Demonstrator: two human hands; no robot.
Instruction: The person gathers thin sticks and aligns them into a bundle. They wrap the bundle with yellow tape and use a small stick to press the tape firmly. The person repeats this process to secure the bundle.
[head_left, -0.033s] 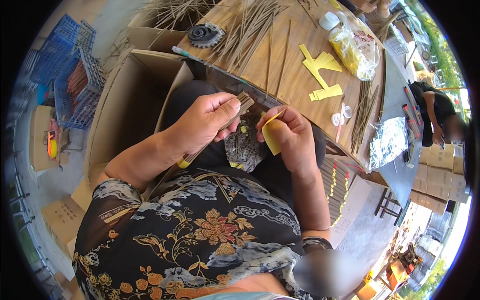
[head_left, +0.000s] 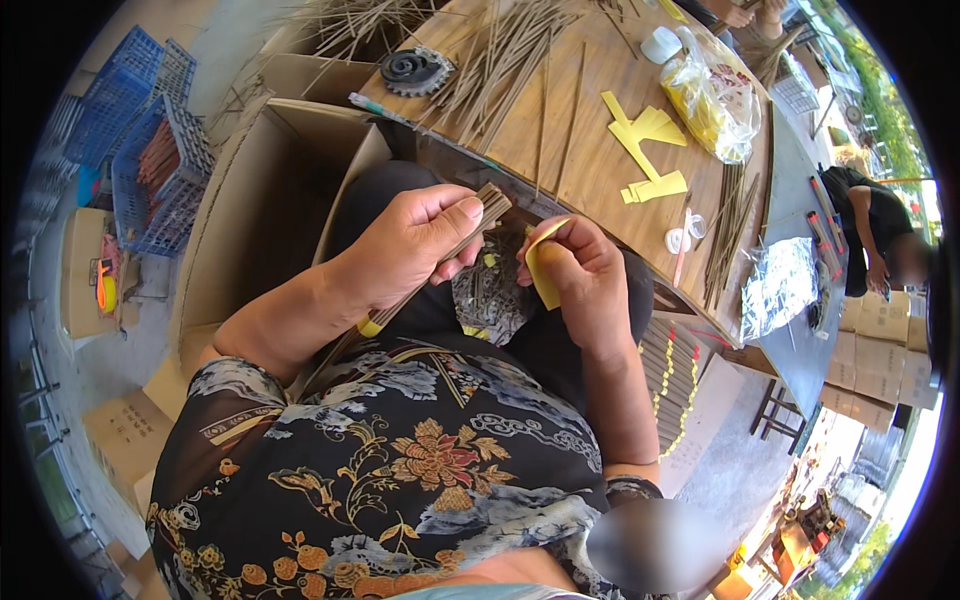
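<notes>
Left hand (head_left: pixel 418 240) grips sticks (head_left: pixel 491 204); right hand (head_left: pixel 585 275) pinches yellow slip (head_left: pixel 544 280)

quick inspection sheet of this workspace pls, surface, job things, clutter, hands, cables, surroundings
surface: wooden table, brown top, sticks and paper lying on it
job's things: bundle of brown sticks and yellow strip, both in hand; more yellow strips spread on the table
clutter: loose sticks, black toothed disc, clear plastic bag
grippers: bare hands; left hand grips the bundle, right hand pinches the yellow strip
cables: nothing seen
surroundings: open cardboard box and blue crates at left, another person at right
</notes>
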